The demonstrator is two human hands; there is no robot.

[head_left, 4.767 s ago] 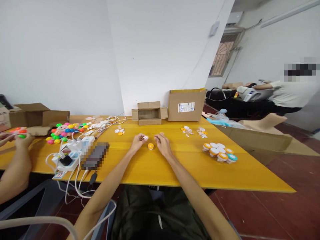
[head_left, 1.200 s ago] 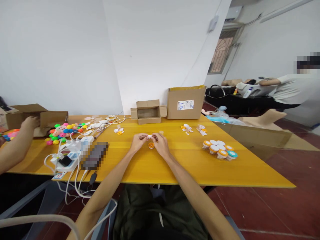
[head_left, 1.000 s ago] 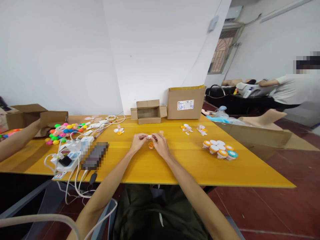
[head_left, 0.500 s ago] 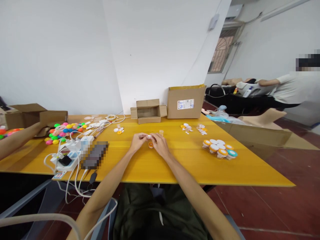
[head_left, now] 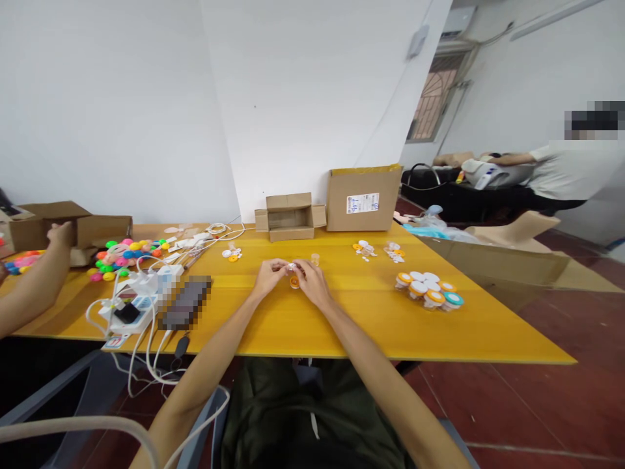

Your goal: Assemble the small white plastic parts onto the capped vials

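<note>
My left hand (head_left: 266, 278) and my right hand (head_left: 311, 282) meet over the middle of the yellow table (head_left: 342, 326). Both pinch a small white part (head_left: 291, 266) between their fingertips. Right below them an orange cap (head_left: 293, 281) lies on the table, partly hidden by my right fingers. A tiny clear cup (head_left: 315, 259) stands just behind my right hand.
A group of capped little jars (head_left: 428, 290) sits to the right, loose white and orange parts (head_left: 364, 251) behind. Two cardboard boxes (head_left: 291, 217) stand at the wall. Left are cables, a power strip (head_left: 134, 306), coloured balls (head_left: 124, 255) and a co-worker's arm (head_left: 34, 286). Another person stands far right.
My hands came together on the white part since the earliest frame and have stayed almost still. The co-worker's hand at the left lifted to the cardboard box.
</note>
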